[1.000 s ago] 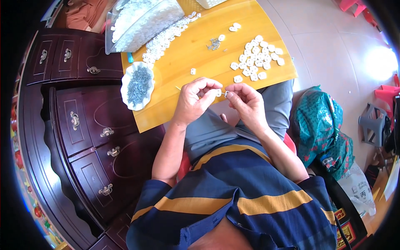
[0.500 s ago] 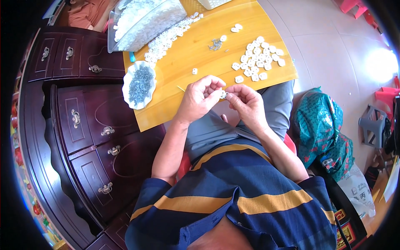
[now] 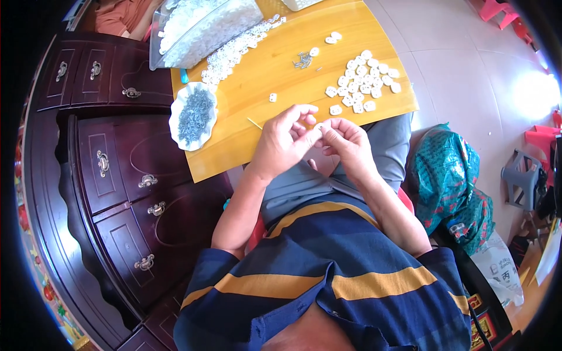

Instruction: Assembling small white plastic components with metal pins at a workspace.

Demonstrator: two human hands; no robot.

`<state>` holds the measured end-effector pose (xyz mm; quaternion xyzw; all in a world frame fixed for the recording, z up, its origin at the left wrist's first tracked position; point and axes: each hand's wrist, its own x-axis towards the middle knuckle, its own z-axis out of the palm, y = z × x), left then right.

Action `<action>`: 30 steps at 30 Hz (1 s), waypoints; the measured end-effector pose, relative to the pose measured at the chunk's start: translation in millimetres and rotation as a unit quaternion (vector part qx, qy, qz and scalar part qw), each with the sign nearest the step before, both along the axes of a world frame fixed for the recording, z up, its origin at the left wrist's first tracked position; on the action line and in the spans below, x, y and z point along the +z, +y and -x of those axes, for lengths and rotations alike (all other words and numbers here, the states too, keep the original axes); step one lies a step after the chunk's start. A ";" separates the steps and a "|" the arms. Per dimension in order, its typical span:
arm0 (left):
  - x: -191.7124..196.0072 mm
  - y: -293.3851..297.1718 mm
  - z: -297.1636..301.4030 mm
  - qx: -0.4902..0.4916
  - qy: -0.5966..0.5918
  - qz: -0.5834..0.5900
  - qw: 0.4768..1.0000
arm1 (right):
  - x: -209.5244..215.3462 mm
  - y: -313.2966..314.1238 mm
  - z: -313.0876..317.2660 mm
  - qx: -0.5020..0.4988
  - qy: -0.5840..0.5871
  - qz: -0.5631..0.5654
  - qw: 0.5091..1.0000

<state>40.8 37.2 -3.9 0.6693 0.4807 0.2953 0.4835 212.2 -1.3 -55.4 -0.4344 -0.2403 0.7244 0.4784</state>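
Observation:
My left hand (image 3: 282,140) and my right hand (image 3: 349,146) meet over my lap, just off the near edge of the table (image 3: 246,108). Both are pinched, thumb tips touching or nearly so. The small white plastic piece that showed between them half a second ago is now almost wholly covered by the fingers. What the right fingertips grip is too small to make out. On the wood lies a single white piece with dark holes (image 3: 273,97), beyond the left hand. A thin yellow stick (image 3: 254,123) rests beside that hand. A group of similar white pieces (image 3: 358,79) lies beyond the right hand.
At the table's left edge stands a fluted white bowl (image 3: 175,126) of small grey metal pins or screws. Loose pins (image 3: 303,60) lie mid-table. A clear bin (image 3: 205,44) of white parts stands far left, near another person's arm (image 3: 143,23). Dark drawers (image 3: 123,158) flank the left.
My fingertips have closed in, and the white piece between them has gone from sight. The right thumb and fingers have shifted slightly left. The things on the table have stayed put.

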 end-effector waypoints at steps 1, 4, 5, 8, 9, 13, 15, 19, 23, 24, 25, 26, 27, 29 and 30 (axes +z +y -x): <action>3.8 -3.6 -2.8 -0.014 0.071 -0.089 0.993 | 0.2 0.3 0.2 -0.001 -0.001 0.001 1.000; 7.8 -12.7 -17.0 -0.006 0.155 -0.219 0.963 | -0.8 -1.1 1.1 -0.042 0.118 0.036 0.991; 7.4 -13.7 -20.4 -0.001 0.186 -0.264 0.946 | -3.1 -2.1 0.3 -0.032 0.148 0.031 0.988; -8.5 -14.4 -17.6 0.001 0.226 -0.304 0.925 | -1.5 -4.7 5.0 -0.034 0.186 0.040 0.981; -10.7 -14.7 -16.9 0.001 0.226 -0.304 0.925 | 0.0 -4.9 6.5 -0.047 0.193 0.052 0.979; -9.7 -13.1 -15.2 -0.001 0.209 -0.281 0.937 | -6.1 -4.9 3.2 -0.034 0.211 0.055 0.975; -9.0 -12.8 -13.3 -0.003 0.201 -0.266 0.943 | -2.0 -4.6 2.4 -0.042 0.215 0.083 0.972; -5.0 -12.7 -10.6 -0.020 0.203 -0.263 0.943 | -5.3 -4.5 1.0 -0.030 0.215 0.076 0.973; -2.3 -11.5 -8.0 -0.045 0.223 -0.281 0.932 | -5.2 -3.2 -0.2 0.000 0.208 0.101 0.973; -0.7 -11.4 -7.5 -0.046 0.223 -0.280 0.932 | -5.2 -3.0 -0.3 0.007 0.199 0.106 0.974; 1.8 -11.3 -7.2 -0.055 0.233 -0.277 0.931 | -5.5 -2.8 -0.5 0.006 0.199 0.106 0.974; 3.2 -11.1 -6.8 -0.065 0.242 -0.273 0.929 | -5.8 -2.5 -0.8 0.012 0.189 0.103 0.977; 3.3 -11.0 -6.4 -0.065 0.241 -0.273 0.929 | -6.2 -2.5 -1.0 0.018 0.178 0.099 0.979; 3.3 -10.4 -5.8 -0.075 0.247 -0.285 0.923 | -6.2 -3.2 1.0 0.009 0.169 0.102 0.980; 2.5 -10.1 -5.5 -0.076 0.247 -0.285 0.923 | -6.4 -3.2 2.0 0.000 0.160 0.104 0.982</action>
